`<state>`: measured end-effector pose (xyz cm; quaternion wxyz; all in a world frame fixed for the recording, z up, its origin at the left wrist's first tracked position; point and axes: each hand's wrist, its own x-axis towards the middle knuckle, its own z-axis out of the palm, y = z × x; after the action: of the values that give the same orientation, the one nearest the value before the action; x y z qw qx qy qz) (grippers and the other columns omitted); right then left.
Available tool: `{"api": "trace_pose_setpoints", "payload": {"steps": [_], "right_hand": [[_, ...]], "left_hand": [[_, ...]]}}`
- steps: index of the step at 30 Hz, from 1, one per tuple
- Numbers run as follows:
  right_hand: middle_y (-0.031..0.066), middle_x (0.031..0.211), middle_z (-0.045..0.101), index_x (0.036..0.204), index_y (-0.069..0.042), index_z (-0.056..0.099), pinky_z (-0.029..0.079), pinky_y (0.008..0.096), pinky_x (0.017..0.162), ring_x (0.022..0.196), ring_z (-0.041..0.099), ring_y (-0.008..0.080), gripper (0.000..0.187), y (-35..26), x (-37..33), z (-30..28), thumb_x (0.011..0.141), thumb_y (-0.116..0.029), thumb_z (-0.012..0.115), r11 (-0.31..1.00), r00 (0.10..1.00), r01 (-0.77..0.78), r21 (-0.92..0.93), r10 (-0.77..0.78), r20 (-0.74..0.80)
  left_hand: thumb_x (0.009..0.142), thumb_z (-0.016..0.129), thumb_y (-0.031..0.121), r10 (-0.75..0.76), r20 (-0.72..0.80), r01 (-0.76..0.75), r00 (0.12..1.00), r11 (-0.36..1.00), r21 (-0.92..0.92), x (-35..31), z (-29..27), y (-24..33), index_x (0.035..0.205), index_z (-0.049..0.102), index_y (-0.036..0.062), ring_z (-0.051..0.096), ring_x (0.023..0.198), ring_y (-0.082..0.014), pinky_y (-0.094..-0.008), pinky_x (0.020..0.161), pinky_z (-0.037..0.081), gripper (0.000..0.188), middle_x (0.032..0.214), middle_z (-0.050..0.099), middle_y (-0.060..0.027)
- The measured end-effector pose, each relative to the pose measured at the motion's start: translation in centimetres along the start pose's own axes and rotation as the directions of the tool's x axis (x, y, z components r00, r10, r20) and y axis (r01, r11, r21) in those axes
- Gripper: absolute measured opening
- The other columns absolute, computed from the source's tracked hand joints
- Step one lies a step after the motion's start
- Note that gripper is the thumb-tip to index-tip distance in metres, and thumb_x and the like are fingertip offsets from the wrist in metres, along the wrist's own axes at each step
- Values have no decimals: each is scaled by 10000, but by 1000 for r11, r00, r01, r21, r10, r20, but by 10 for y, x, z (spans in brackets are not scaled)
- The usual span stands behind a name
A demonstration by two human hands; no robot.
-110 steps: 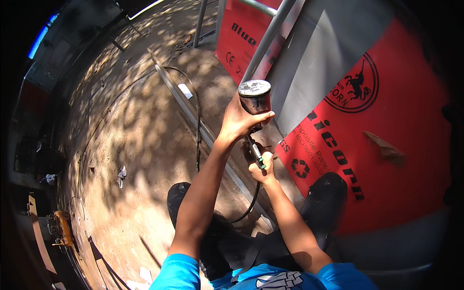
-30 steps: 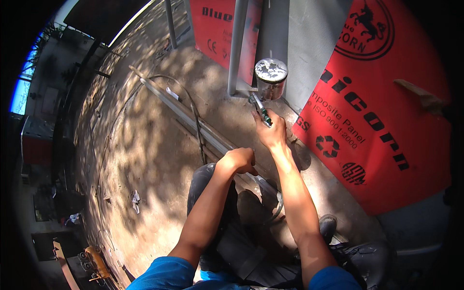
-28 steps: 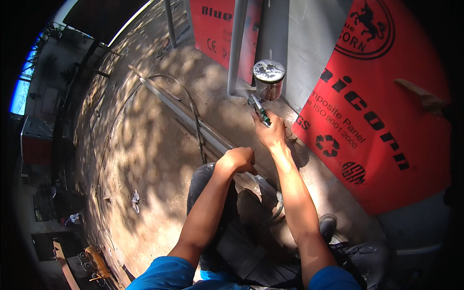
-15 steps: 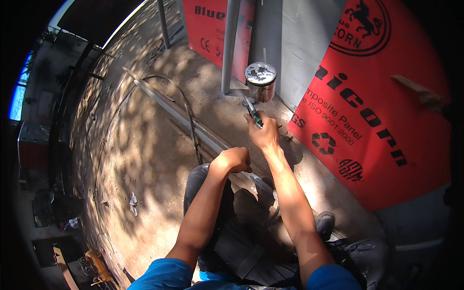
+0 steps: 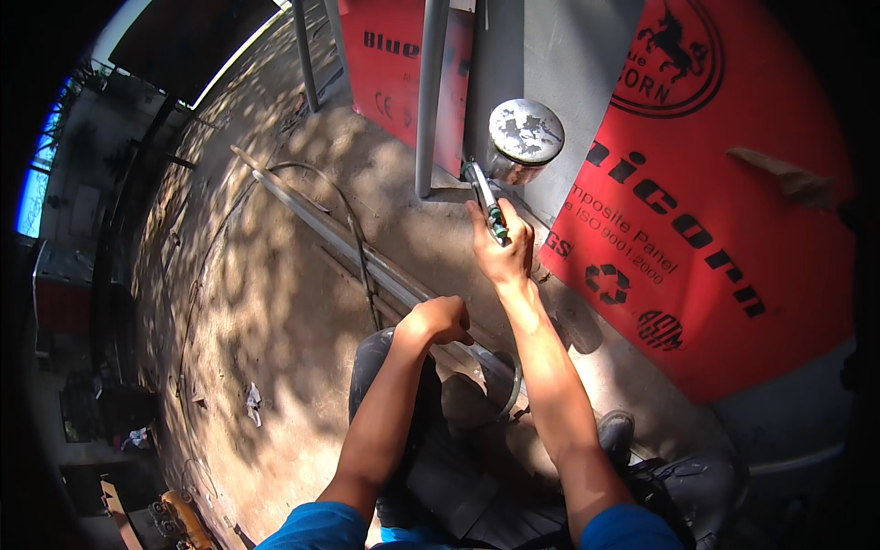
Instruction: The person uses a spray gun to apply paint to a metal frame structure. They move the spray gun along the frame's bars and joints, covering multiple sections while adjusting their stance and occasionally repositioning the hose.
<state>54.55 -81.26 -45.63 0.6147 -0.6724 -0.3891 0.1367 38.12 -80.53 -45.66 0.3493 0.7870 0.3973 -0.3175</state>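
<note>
In my right hand (image 5: 506,243) is a paint spray gun (image 5: 487,197) with a silver body and green parts, gripped with the fingers closed round it. By its front end, on the right, is a round metal cup (image 5: 524,137) whose lid is patched with white and dark paint. The gun points away from me, beside a grey post. Over my bent left knee, my left hand (image 5: 437,321) is closed with its fingers curled down. Its palm and anything in it are hidden.
Red printed panels (image 5: 697,220) lean at the right and at the back. A grey upright post (image 5: 431,101) stands near the cup. Long metal bars (image 5: 316,220) and a dark cable (image 5: 344,192) cross the sunlit ground. An orange object (image 5: 188,522) lies at lower left.
My right hand has tilted the spray gun and shifted slightly right. The cup has moved right and up in view and looks larger. My left hand stays near the knee.
</note>
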Motion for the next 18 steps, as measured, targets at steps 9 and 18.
{"api": "trace_pose_setpoints", "payload": {"steps": [9,18], "right_hand": [[108,682,662,1013,-46,700,515,425,574,582,657,303,241,-48,21,-18,999,-274,776,983,975,164,84,-148,-163],[124,684,662,1024,-49,694,513,423,574,590,666,321,254,-62,28,-28,1008,-294,763,979,980,182,91,-173,-103]], "left_hand": [[803,873,357,-10,15,10,1000,1000,-9,0,0,-2,1230,773,13,736,1147,-330,-402,994,563,557,1183,785,-183],[808,872,373,1,24,-1,1000,1000,-1,-2,0,-2,1212,782,37,743,1114,-323,-411,951,568,533,1160,789,-172]]}}
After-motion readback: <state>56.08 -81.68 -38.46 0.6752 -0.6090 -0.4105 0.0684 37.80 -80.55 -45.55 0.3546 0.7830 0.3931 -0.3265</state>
